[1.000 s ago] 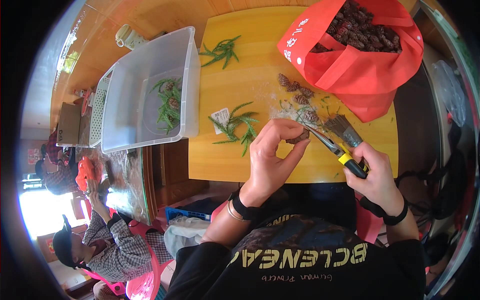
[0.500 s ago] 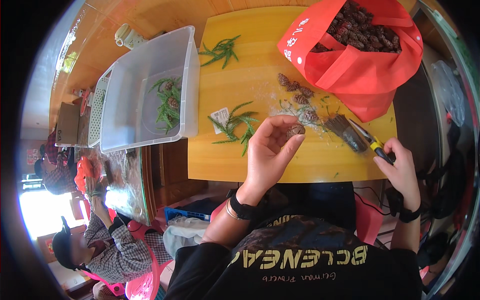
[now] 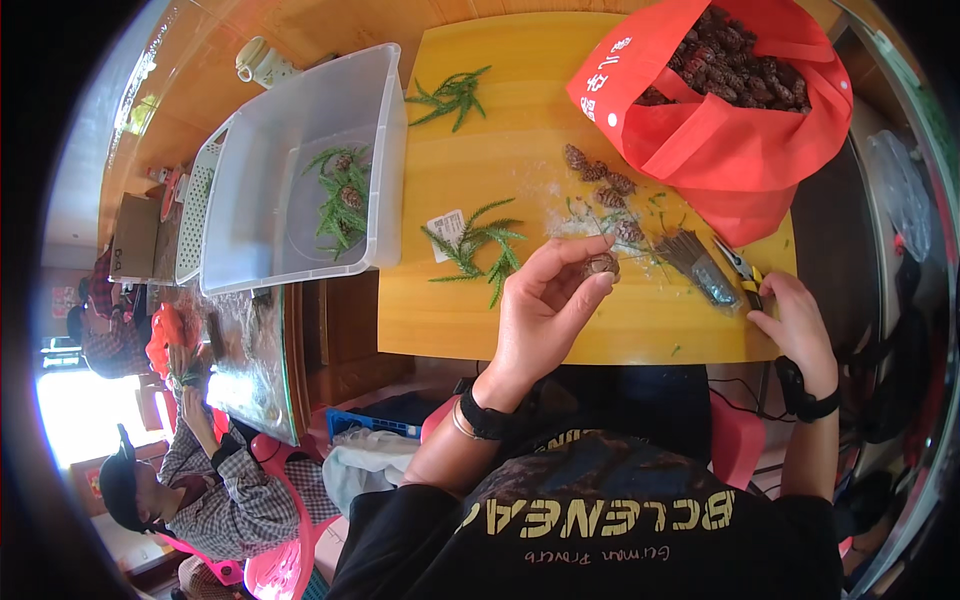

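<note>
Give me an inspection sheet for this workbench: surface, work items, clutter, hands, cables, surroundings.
Surface: yellow wooden table, scattered with small green bits.
Work items: pine cone pinched in the left hand; loose cones on the table; red bag full of cones; pliers with yellow handles; bundle of thin dark wires.
Clutter: green sprigs, a small paper tag, clear plastic bin holding sprigs and cones.
Hands: left raised, holding the cone; right hand at the table edge, beside the pliers.
Cables: nothing seen.
Surroundings: another person seated at lower left.
</note>
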{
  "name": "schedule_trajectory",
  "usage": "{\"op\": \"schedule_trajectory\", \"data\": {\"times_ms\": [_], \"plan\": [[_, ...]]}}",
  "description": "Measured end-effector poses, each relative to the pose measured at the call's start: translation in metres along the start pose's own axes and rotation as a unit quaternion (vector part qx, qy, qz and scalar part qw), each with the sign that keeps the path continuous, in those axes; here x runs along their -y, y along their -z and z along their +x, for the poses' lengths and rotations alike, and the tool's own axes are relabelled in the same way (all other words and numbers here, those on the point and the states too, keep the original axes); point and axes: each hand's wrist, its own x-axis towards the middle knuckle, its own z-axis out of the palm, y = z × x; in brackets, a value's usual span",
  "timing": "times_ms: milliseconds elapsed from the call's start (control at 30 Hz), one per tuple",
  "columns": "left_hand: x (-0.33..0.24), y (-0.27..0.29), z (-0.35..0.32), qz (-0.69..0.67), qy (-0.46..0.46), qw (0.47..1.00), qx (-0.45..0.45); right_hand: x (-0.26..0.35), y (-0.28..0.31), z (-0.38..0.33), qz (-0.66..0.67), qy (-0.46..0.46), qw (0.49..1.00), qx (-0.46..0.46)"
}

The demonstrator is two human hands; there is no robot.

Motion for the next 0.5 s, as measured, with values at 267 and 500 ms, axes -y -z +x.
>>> {"op": "schedule_trajectory", "data": {"times_ms": [267,500], "plan": [[0.002,-0.004,-0.001,-0.001,-0.009,1.000,0.017,0.094,0.020,0.026,0.259,0.067,0.963,-0.016],[0.004,-0.006,-0.004,-0.012,-0.029,0.999,0.024,0.139,-0.008,0.053,0.467,0.125,0.875,0.017]]}}
